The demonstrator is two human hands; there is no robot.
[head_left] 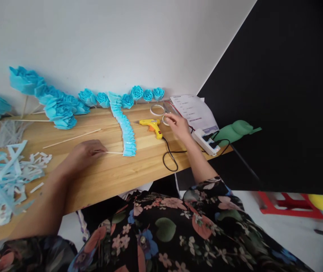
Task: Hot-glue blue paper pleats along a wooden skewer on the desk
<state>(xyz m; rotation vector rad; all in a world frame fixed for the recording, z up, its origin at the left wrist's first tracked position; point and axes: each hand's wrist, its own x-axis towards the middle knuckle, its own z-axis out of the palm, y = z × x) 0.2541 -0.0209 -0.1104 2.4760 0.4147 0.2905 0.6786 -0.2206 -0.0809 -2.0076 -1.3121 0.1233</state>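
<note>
My left hand (89,153) is closed round a thin wooden stick (114,152), whose far end meets the lower end of a pleated blue paper strip (127,132). The strip lies in a curve on the table, its top reaching the row of blue paper flowers (137,92). At the right, the bent fingers of my right hand (180,126) are at a loop of the scissors (157,110), which have pale ring handles; the hand partly hides them. Just left of that hand lies a yellow glue gun (151,122), nozzle pointing left.
A power strip (206,141) with black plugs and a printed sheet (194,111) are at the right end of the wooden table (107,177). Another stick (72,138) lies behind my left hand. Paper scraps (5,181) and bigger blue flowers (61,107) fill the left. A wall stands behind.
</note>
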